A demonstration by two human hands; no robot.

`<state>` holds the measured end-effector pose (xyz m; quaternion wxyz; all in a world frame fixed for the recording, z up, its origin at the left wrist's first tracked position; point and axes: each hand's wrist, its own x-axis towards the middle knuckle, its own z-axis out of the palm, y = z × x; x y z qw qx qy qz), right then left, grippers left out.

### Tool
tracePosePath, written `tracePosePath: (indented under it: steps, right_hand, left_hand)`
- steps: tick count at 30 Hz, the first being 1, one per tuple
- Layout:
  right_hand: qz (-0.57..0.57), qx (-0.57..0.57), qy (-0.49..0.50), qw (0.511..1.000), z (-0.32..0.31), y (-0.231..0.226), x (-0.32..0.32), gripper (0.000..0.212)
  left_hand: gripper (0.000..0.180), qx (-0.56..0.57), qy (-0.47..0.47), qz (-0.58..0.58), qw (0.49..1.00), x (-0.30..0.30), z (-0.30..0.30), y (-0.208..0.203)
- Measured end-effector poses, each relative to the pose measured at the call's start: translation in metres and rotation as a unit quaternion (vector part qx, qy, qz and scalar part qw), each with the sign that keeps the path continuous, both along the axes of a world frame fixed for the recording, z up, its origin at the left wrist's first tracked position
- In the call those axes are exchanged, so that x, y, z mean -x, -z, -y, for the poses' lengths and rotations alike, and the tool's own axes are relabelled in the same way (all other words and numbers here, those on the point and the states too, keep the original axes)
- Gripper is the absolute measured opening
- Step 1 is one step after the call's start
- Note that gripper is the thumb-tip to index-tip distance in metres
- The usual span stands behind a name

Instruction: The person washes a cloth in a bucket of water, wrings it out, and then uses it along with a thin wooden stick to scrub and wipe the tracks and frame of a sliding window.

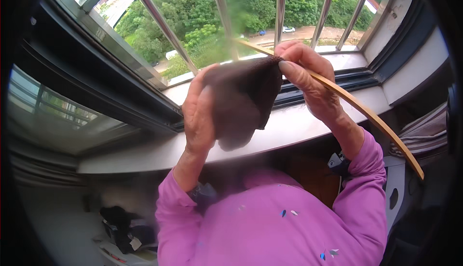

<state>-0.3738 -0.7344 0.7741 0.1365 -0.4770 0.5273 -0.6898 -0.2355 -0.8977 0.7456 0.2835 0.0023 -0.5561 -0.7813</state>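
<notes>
Above the windowsill (299, 127), the left hand (198, 109) holds the dark brown cloth's (236, 97) left side; the right hand (308, 75) pinches its corner alongside a curved wooden strip (359, 104). Should that shared grip slacken, the strip could slide between the window bars (280, 10).

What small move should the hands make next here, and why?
Probably ease the right hand slightly outward to spread the dark cloth. It pinches one corner, the left hand holds the opposite side, and the cloth hangs folded between them. A gentle pull seems best, since the slim wooden strip also crosses the right hand.
</notes>
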Motion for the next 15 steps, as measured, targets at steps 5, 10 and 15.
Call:
tracePosePath:
  steps: [5,10,15]
  right_hand:
    - [-0.072,0.029,0.030,0.997,0.010,-0.023,-0.016,0.018]
    - [-0.137,-0.018,0.077,0.987,0.024,-0.024,-0.015,0.015]
    - [-0.364,0.003,0.181,0.914,0.002,-0.013,-0.007,0.010]
  left_hand:
    - [0.040,0.104,0.029,0.052,0.993,-0.034,0.027,0.014]
    - [0.046,0.081,0.097,0.166,0.978,-0.045,0.055,0.008]
    - [0.043,0.539,-0.242,-0.005,0.807,-0.051,0.058,0.021]
